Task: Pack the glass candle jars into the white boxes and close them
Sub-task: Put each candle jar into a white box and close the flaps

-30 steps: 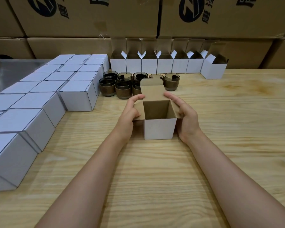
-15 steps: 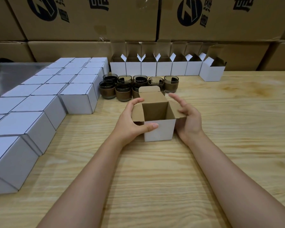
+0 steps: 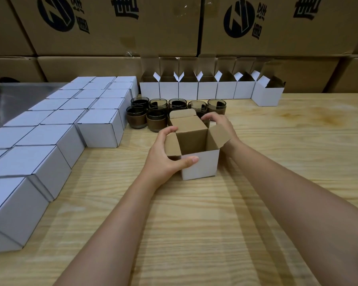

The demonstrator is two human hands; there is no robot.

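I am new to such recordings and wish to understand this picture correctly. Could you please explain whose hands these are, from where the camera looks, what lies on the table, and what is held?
There is no machine here: a person works with bare hands. The one camera is worn on the person's head and looks forward and down, so both forearms come in from below. On the wooden table stand closed white boxes at the left, a row of open boxes at the back, and dark glass candle jars in between. Brown cartons are stacked behind. The left hand grips the open white box in the middle, thumb on its front. The right hand reaches behind that box toward the jars; whether it holds one is hidden.
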